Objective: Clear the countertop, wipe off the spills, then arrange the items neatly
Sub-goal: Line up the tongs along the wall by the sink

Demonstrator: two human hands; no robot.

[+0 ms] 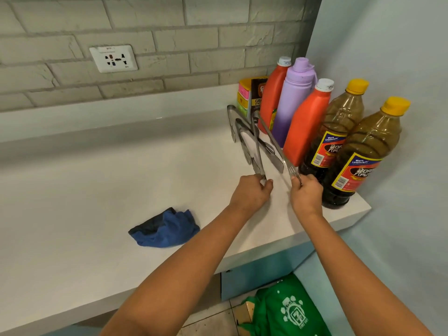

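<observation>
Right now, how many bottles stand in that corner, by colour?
Orange bottles: 2
Purple bottle: 1
Brown bottles with yellow caps: 2
Total: 5

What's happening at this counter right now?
A person is tidying a white countertop. Each hand holds a fork by its tined end: the left hand one fork, the right hand another, over metal tongs lying beside bottles lined up in the corner. A crumpled blue cloth lies near the front edge.
</observation>
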